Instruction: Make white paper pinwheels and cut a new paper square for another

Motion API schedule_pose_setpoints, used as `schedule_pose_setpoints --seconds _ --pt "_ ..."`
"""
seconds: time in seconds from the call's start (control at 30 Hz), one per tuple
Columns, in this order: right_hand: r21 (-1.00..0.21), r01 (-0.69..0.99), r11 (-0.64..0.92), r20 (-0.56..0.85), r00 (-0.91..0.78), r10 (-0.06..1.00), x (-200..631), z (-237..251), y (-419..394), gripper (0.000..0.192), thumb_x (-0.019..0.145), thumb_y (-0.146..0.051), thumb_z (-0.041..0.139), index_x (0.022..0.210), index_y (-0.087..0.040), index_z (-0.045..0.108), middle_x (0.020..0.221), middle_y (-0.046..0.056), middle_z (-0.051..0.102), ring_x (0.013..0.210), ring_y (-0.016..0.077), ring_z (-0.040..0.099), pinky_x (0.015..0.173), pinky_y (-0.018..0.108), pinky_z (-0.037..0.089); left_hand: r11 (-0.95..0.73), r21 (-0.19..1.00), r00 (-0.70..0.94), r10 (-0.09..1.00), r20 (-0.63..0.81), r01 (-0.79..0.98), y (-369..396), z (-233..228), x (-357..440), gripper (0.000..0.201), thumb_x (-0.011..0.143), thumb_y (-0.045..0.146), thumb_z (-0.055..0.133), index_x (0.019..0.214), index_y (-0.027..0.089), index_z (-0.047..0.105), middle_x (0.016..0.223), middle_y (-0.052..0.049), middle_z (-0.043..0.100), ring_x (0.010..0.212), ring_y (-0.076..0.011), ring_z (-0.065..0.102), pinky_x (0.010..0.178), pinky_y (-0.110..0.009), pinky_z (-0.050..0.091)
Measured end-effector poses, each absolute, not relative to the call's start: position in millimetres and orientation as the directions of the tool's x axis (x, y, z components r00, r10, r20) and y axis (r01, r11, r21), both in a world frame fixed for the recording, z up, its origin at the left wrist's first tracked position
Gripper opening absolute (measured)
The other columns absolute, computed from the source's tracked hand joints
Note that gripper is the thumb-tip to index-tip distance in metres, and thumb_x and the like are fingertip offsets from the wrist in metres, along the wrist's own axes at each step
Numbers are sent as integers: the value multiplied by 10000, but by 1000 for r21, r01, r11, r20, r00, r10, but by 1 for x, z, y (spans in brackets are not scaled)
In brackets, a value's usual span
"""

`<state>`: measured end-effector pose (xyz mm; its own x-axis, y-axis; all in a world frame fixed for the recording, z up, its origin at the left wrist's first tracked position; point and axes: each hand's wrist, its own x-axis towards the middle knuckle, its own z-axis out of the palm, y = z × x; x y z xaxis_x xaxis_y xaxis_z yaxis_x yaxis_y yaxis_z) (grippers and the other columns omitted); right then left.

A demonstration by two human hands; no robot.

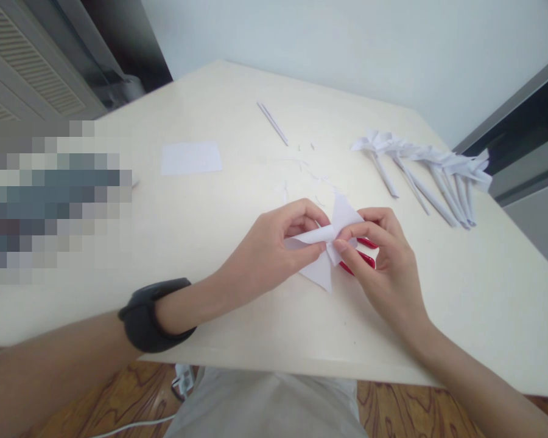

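Both of my hands pinch one folded white paper piece point(337, 226) just above the cream table point(210, 243), near its front edge. My left hand point(274, 249) grips its rolled left end between thumb and fingers. My right hand point(379, 261) pinches the middle, where pointed flaps fan up and down. Red-handled scissors point(363, 255) lie under my right hand, mostly hidden by its fingers. A black band sits on my left wrist.
Several finished white paper pieces with long stems point(429, 176) lie in a row at the right. A white paper rectangle point(190, 158) and a thin paper strip point(272, 123) lie farther back, with small scraps point(301, 161) between. A blurred patch covers the left side.
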<state>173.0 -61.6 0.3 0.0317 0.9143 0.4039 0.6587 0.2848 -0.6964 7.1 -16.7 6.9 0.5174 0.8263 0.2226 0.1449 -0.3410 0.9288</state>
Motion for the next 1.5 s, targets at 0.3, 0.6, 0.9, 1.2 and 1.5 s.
schedule_pose_setpoints --seconds 0.3,0.6,0.9,1.2,1.5 --pt "-707 655 266 405 67 912 172 -1 -61 2 782 -246 628 781 -247 627 972 12 489 933 175 502 752 330 431 -356 919 517 826 224 170 -18 8 7 164 759 85 523 888 187 523 860 18 581 835 -117 577 774 -226 455" --pt "-720 646 254 380 60 923 174 0 -62 52 777 -227 619 807 -265 641 1015 20 473 1004 199 494 777 354 454 -365 914 511 828 232 177 -15 5 6 150 768 121 539 905 183 530 907 7 575 885 -127 571 855 -250 453" --pt "-694 678 241 348 23 937 173 2 -61 51 767 -183 621 759 -234 623 1017 18 470 1013 193 498 786 353 457 -360 910 492 842 222 205 -16 5 8 188 742 106 549 907 195 537 928 3 602 886 -143 582 829 -269 465" --pt "-722 653 230 330 33 944 172 -1 -62 40 776 -224 625 808 -248 625 1027 16 469 981 182 513 708 316 472 -351 916 471 853 226 196 -16 6 7 161 758 122 545 902 191 531 890 5 598 865 -140 586 787 -254 473" --pt "-721 653 230 322 21 947 172 2 -62 42 779 -195 605 786 -235 616 1012 30 484 974 195 504 655 303 455 -262 957 493 853 170 124 -19 6 9 145 756 146 562 890 189 528 882 -12 620 848 -150 610 772 -266 492"
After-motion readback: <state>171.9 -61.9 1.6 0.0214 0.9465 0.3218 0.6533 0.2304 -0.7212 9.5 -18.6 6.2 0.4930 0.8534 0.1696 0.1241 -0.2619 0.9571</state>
